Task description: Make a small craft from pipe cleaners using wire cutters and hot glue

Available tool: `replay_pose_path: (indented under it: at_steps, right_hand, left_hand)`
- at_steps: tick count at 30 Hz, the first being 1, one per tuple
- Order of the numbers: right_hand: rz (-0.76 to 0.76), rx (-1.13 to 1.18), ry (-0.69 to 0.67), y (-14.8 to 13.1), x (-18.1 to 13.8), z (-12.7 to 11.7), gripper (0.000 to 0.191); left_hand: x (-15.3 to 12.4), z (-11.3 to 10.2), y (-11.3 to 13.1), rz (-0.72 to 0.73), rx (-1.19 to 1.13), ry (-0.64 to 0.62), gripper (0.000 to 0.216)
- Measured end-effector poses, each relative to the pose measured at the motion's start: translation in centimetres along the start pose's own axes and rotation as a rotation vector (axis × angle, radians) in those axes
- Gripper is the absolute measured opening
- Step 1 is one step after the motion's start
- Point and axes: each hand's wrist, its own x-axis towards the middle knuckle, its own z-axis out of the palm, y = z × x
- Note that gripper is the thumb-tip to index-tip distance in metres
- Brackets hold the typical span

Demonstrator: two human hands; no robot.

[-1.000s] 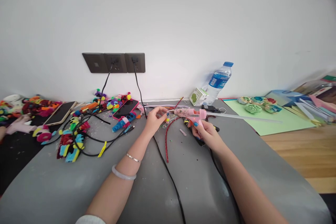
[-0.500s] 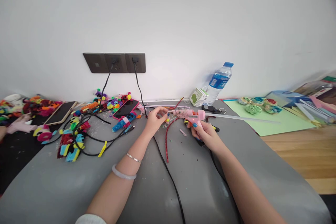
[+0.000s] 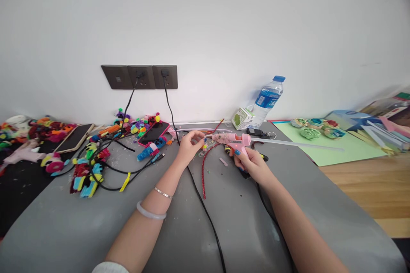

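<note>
My right hand [image 3: 251,163] is wrapped round the handle of a pink hot glue gun [image 3: 229,138], its nozzle facing left. A long translucent glue stick [image 3: 294,143] juts out of the gun's back end. Right at the nozzle, the fingertips of my left hand [image 3: 191,146] are pinched together; whatever they hold is too small to make out. Below the gun, a red glittery pipe cleaner [image 3: 203,175] curves over the grey table [image 3: 185,230]. Near my right hand lies a yellow-and-black tool [image 3: 263,157], partly covered.
Pipe-cleaner figures [image 3: 88,175], a pink-edged phone [image 3: 154,132] and black cables [image 3: 109,187] lie to the left. A water bottle [image 3: 268,99], a small carton [image 3: 242,118] and a key fob [image 3: 255,132] stand or lie by the wall. Green paper [image 3: 333,155] holds several paper flowers [image 3: 310,133].
Almost nothing differs. Both hands and the glue gun keep their places. At the far left edge, a bit of another hand has gone out of view.
</note>
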Motion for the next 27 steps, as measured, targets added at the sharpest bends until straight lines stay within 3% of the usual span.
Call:
replay_pose_path:
  at_steps: [27]
  right_hand:
    - [-0.003,0.003,0.064,0.50,0.04,-0.05,0.050]
  left_hand:
    - [0.12,-0.17,-0.45,0.010,-0.005,0.011,0.013]
